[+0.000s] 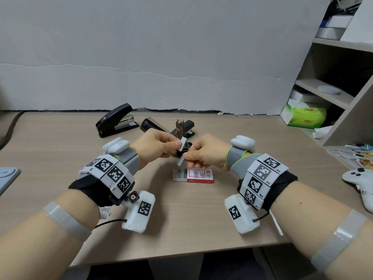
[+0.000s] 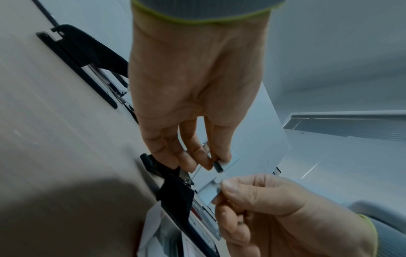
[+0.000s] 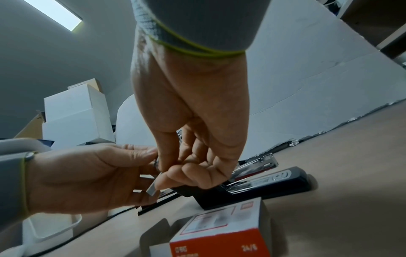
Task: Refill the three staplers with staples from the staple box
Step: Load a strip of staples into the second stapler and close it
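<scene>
Above the table my left hand [image 1: 177, 145] pinches the upper piece of a grey staple strip [image 1: 183, 144] between thumb and fingers. My right hand [image 1: 186, 158] pinches the lower piece [image 1: 181, 161], which sits slightly offset from the upper one. The red and white staple box [image 1: 199, 175] lies just below the hands with its tray slid out to the left. One black stapler [image 1: 117, 122] stands at the back left. A second stapler [image 1: 187, 127] lies opened behind the hands, its metal magazine upright. A third black stapler [image 3: 263, 182] lies open under the hands, mostly hidden in the head view.
A green tissue pack [image 1: 302, 116] and a shelf unit [image 1: 333, 87] stand at the right. A white game controller [image 1: 359, 182] lies near the right edge. A grey flat object [image 1: 8, 174] sits at the left edge. The table's front edge [image 1: 181, 253] runs under my forearms.
</scene>
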{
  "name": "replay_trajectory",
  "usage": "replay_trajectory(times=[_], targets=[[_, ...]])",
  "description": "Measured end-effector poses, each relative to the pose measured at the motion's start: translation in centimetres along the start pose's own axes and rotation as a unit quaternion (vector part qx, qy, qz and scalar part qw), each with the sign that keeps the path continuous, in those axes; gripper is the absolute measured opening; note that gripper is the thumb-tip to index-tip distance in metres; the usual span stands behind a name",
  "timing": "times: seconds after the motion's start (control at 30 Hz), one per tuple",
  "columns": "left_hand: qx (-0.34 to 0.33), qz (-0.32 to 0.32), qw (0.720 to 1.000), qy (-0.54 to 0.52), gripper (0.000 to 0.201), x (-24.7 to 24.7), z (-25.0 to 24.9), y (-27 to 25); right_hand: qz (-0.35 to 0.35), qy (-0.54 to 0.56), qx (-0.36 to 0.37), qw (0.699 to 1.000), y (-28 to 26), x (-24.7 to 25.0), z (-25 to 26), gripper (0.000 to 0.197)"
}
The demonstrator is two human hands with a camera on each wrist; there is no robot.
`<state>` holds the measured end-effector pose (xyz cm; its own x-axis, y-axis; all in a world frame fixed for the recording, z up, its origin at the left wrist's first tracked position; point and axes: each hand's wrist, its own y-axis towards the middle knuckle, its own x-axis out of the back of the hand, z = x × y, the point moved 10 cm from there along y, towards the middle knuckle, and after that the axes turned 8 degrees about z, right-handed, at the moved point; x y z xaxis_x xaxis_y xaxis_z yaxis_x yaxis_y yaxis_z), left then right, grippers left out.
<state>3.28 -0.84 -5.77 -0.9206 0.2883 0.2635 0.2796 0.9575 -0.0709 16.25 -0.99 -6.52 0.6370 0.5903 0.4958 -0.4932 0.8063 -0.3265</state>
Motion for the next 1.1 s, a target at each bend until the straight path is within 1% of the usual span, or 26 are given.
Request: replay_trajectory(times=[0.13, 0.23, 0.37, 0.47, 0.57, 0.67, 0.77, 0.87, 1.0, 1.03, 1.1], targets=[[0.001, -0.031, 0.999, -0.014, 0.014, 0.3, -0.1, 0.3, 0.006, -0.097, -0.031, 0.995, 0.3, -0.5, -0.3, 0.02], [0.001, -0.036, 0.999, -0.019, 0.015, 0.1, -0.2, 0.3, -0.016, -0.193, -0.045, 0.98, 0.6, -0.6, 0.0, 0.018], [0.001, -0.027, 0.999, -0.041, 0.014, -0.3, -0.2, 0.2, -0.011, -0.221, -0.039, 0.974, 1.1, -1.1, 0.5, 0.022], [0.004, -0.027, 0.998, -0.051, 0.013, -0.1, -0.1, 0.0, -0.004, -0.227, -0.037, 0.973, 1.2, -1.2, 0.5, 0.018], [0.003, -0.031, 0.998, -0.059, 0.013, 0.1, -0.1, -0.1, -0.01, -0.191, -0.033, 0.981, 0.9, -0.5, 0.5, 0.012], [0.002, -0.025, 0.998, -0.056, 0.015, 0.1, -0.1, -0.2, -0.042, -0.138, -0.011, 0.989, 0.2, 1.0, 1.0, 0.009], [0.0, -0.016, 0.999, -0.039, 0.014, -0.3, -0.2, -0.2, -0.066, -0.024, 0.014, 0.997, -0.5, 2.3, 1.5, 0.017], [-0.007, -0.006, 1.0, -0.018, 0.012, -1.2, -0.7, -0.2, -0.07, 0.077, 0.027, 0.994, -0.8, 2.8, 1.6, 0.022], [-0.015, 0.002, 1.0, -0.001, 0.009, -2.2, -1.5, -0.1, -0.088, 0.102, 0.045, 0.99, -1.1, 3.2, 1.4, 0.029], [-0.013, 0.001, 1.0, 0.002, 0.007, -2.3, -1.5, -0.1, -0.088, 0.107, 0.049, 0.989, -1.1, 3.2, 1.3, 0.028], [-0.009, -0.001, 1.0, 0.01, 0.01, -2.5, -1.6, 0.1, -0.09, 0.118, 0.057, 0.987, -1.4, 3.3, 1.1, 0.018]])
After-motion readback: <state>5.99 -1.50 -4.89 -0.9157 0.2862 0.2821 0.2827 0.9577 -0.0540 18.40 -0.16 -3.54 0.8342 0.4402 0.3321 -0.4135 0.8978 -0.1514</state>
